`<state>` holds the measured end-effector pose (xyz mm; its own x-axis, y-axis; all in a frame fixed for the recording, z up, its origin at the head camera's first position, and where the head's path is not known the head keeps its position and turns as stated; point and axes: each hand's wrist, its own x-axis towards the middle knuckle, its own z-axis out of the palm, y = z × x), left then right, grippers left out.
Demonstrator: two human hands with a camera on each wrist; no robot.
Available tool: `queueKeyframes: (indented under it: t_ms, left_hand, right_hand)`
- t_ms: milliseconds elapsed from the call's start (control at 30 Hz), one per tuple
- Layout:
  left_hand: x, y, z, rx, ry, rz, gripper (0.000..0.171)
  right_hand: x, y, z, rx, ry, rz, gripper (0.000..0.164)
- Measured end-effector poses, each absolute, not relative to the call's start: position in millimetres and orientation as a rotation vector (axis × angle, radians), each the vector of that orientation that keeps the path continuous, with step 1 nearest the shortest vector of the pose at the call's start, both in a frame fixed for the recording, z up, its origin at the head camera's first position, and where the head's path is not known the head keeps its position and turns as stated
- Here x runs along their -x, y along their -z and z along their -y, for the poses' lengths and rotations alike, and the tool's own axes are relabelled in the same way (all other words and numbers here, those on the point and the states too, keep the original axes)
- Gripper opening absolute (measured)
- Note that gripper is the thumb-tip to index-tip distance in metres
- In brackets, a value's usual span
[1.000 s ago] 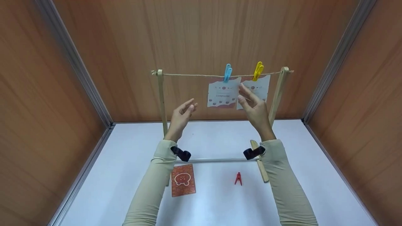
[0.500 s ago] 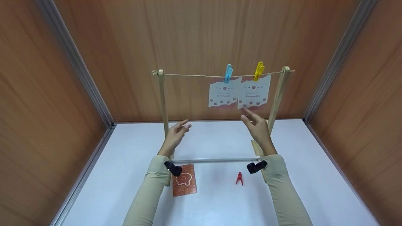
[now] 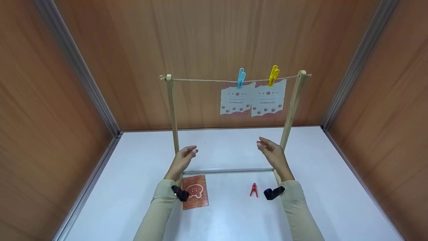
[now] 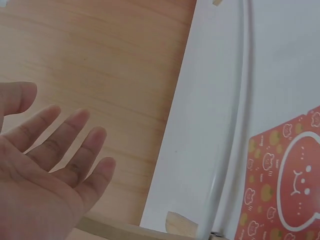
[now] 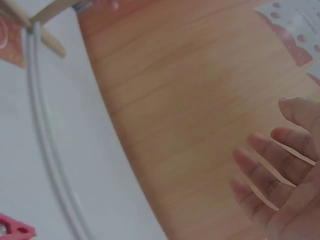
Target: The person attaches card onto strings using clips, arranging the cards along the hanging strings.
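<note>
Two white-and-pink cards hang side by side from a string (image 3: 200, 80). A blue clothespin (image 3: 241, 78) clips the left card (image 3: 236, 100), and a yellow clothespin (image 3: 273, 75) clips the right card (image 3: 267, 100). My left hand (image 3: 182, 162) is empty with relaxed fingers, beside the left post and above a red bear card (image 3: 200, 197) on the table. In the left wrist view its fingers (image 4: 52, 145) are spread loosely. My right hand (image 3: 274, 157), also empty and relaxed, is in front of the right post, below the hanging cards. A red clothespin (image 3: 254, 190) lies on the table near it.
The string runs between two wooden posts, the left post (image 3: 172, 113) and the right post (image 3: 293, 107). A pale crossbar (image 3: 230, 170) joins them low down. Wood-grain panels (image 3: 200, 40) enclose the white table (image 3: 227, 224) at the back and sides.
Both hands have moved down and back toward me, away from the string. The right hand has come off the front of the right hanging card. Cards and clothespins stay in place.
</note>
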<state>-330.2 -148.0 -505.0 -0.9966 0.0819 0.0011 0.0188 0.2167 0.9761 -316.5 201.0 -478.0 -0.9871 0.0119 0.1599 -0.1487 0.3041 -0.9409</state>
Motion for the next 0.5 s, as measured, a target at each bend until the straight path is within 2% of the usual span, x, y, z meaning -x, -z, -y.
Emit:
queueKeyframes:
  t_ms: [500]
  left_hand:
    - [323, 551, 168, -0.054, -1.714, -2.494, 0.04]
  right_hand:
    - [312, 542, -210, 0.006, -1.79, 2.562, 0.048]
